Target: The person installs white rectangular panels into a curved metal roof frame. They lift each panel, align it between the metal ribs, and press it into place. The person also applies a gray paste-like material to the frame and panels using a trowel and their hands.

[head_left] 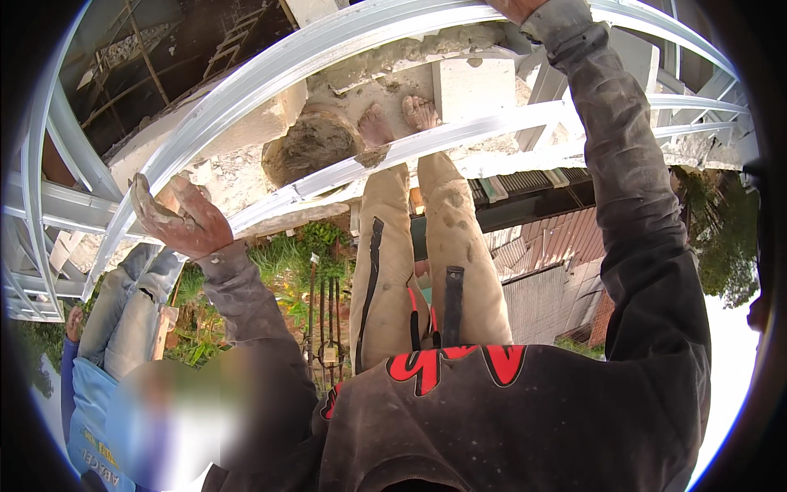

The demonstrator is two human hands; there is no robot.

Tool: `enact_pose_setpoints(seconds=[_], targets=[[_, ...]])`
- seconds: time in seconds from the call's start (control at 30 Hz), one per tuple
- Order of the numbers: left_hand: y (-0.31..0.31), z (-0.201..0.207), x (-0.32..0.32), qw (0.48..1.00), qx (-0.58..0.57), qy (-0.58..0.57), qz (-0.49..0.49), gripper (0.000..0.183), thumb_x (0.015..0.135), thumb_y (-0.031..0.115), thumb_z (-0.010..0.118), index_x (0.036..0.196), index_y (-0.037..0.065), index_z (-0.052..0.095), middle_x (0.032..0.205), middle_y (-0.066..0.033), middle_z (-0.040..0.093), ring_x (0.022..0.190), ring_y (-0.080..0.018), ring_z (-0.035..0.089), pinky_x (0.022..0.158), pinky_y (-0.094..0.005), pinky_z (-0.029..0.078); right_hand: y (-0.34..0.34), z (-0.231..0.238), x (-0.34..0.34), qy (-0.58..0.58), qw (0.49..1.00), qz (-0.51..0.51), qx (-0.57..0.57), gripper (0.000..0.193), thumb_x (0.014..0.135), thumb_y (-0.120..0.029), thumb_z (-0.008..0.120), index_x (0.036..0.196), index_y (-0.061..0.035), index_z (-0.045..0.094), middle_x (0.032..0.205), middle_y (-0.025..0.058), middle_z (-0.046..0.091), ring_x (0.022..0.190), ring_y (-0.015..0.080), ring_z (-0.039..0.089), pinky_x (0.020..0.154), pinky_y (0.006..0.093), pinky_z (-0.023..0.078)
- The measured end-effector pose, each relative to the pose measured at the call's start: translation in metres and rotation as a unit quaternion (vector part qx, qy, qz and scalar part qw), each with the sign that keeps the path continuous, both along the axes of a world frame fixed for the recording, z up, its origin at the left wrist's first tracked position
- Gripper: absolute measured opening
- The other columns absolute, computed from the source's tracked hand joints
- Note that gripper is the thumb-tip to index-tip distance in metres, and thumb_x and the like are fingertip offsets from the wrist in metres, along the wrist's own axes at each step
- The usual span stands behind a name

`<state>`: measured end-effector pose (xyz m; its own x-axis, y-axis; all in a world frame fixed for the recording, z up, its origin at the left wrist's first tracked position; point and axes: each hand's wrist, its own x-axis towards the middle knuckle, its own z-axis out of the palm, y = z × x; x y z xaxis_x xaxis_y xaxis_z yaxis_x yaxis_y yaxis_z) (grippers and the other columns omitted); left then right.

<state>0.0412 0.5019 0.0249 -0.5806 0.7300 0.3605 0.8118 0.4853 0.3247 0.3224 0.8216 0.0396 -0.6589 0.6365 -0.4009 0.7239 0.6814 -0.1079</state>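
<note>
A long silvery metal channel [328, 51] of a light steel frame crosses in front of me; it looks curved. My left hand [184, 215], dusty and with its fingers spread, is at the channel's left part, the fingertips beside or touching it. At the top edge my right hand [518, 6] rests at the same channel; its fingers are cut off by the picture's edge. Nearer to me runs a second metal channel [484, 131], passing across my shins and under my right forearm. Neither hand shows a tool.
My bare feet [420, 113] stand on a rough concrete ledge [361, 90], beside a round cement-crusted hollow [307, 149]. Further metal framing [61, 197] stands at the left, near a person in a light blue shirt [90, 402]. Far below are corrugated roofs [549, 254] and plants.
</note>
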Motion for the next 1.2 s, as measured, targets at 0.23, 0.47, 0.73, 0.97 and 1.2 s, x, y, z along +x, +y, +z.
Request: enact_pose_setpoints(seconds=[0.23,0.47,0.73,0.97,1.2], targets=[[0.023,-0.011,-0.079,0.962,-0.208,0.018,-0.174,0.037,0.095,0.033,0.043,0.1,0.002,0.063,0.097,-0.0198,0.063,0.094,-0.0372,0.057,0.087,-0.0413,0.044,0.001,-0.016,0.019,-0.027,0.978,0.18,0.105,0.039,0.085,-0.023,0.058,0.123,-0.0171,0.054,0.094,0.0108,0.064,0.085,0.0272,0.06,0.074,0.0399,0.049],[0.003,-0.031,-0.126,0.961,-0.261,-0.015,-0.094,0.042,0.09,0.043,0.045,0.09,0.008,0.068,0.076,-0.0166,0.065,0.068,-0.0343,0.063,0.063,-0.0417,0.051,0.011,-0.034,0.014,0.129,0.991,0.029,0.034,0.051,0.092,-0.053,0.042,0.095,-0.0123,0.072,0.062,0.0141,0.063,0.059,0.0322,0.063,0.06,0.0412,0.05],[0.002,-0.037,-0.124,0.937,-0.335,0.035,-0.098,0.034,0.091,0.038,0.042,0.094,0.013,0.065,0.074,-0.0157,0.064,0.066,-0.0356,0.061,0.058,-0.0451,0.048,0.001,-0.027,0.006,0.107,0.994,-0.025,0.021,0.05,0.093,-0.052,0.041,0.099,-0.0122,0.07,0.074,0.0165,0.065,0.071,0.0336,0.064,0.066,0.0408,0.048],[0.01,-0.026,-0.114,0.938,-0.231,0.181,-0.186,0.021,0.085,0.022,0.052,0.068,0.011,0.057,0.056,-0.0104,0.055,0.051,-0.0298,0.056,0.047,-0.0443,0.043,0.006,-0.033,0.015,0.112,0.991,0.031,0.072,0.052,0.092,-0.053,0.042,0.094,-0.01,0.071,0.069,0.0161,0.064,0.066,0.0355,0.064,0.061,0.0427,0.049],[-0.01,-0.048,-0.132,0.913,-0.341,0.146,-0.172,0.023,0.084,0.02,0.054,0.104,0.011,0.06,0.075,-0.0137,0.063,0.07,-0.0306,0.063,0.062,-0.0458,0.048,0.006,-0.031,0.01,0.059,0.997,-0.037,0.034,0.062,0.091,-0.06,0.035,0.09,-0.0107,0.072,0.065,0.0151,0.063,0.063,0.0339,0.063,0.063,0.0421,0.048]])
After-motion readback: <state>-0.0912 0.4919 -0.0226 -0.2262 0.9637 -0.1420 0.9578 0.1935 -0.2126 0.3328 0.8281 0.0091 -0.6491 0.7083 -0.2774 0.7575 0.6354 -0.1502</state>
